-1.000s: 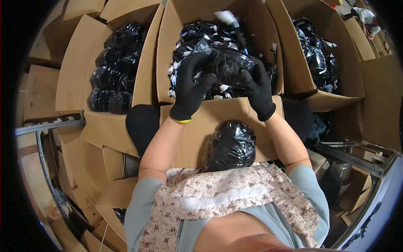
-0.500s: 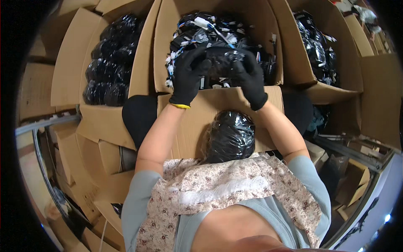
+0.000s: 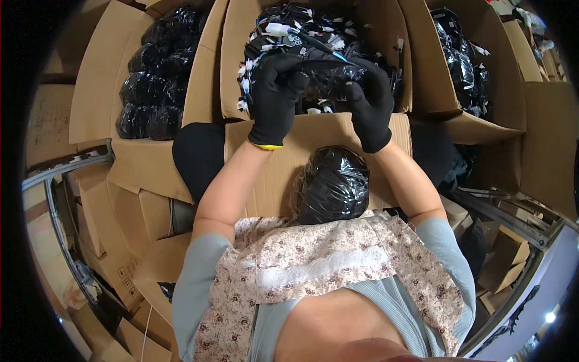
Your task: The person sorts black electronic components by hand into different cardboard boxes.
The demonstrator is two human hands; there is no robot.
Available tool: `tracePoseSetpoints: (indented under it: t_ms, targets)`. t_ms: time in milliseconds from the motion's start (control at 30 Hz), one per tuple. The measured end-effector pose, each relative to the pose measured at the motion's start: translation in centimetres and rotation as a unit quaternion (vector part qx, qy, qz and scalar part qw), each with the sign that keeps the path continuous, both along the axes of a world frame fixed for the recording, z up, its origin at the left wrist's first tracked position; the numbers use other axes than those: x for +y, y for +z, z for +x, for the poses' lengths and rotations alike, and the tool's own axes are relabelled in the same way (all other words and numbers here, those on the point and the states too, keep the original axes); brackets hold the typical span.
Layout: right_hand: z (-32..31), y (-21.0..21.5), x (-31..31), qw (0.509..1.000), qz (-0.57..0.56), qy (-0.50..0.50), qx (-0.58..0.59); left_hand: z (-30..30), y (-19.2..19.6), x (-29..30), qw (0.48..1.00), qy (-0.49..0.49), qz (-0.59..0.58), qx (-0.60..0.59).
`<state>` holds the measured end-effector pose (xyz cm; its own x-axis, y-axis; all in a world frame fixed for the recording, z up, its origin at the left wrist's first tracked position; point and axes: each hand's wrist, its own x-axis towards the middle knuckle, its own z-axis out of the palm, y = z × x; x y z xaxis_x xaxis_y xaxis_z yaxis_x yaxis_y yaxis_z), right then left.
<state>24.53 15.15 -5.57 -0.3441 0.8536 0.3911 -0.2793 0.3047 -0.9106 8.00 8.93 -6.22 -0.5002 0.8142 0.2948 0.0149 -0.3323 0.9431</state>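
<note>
The white plug point(image 3: 277, 29) sits farther left than a second ago, suggesting turning; the left hand point(image 3: 271, 96) and right hand point(image 3: 373, 102) grasp the black bundle point(image 3: 329, 75) with curled fingers.

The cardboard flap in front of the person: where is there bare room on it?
Bare cardboard shows between the black bundle and the left forearm, with a narrower patch toward the right forearm. The middle box is crowded with wired parts, under the left hand and right hand.

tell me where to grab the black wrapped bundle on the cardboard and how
Grip the black wrapped bundle around its bulging middle, probably from left and right together: both flanks are exposed, while the floral cloth borders its near end.
</note>
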Motion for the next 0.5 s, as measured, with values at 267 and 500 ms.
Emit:
tracePoseSetpoints:
  t_ms: [267, 500]
  targets:
    - [2.9, 1.5, 1.3, 0.96, 0.258, 0.001, -0.105, -0.3, 1.5, -0.8, 0.997, -0.071, -0.027, -0.025]
    - [2.3, 2.5, 1.5, 0.931, 0.357, -0.019, -0.069, -1.9, -1.1, -0.8, 0.954, -0.17, 0.0, -0.245]
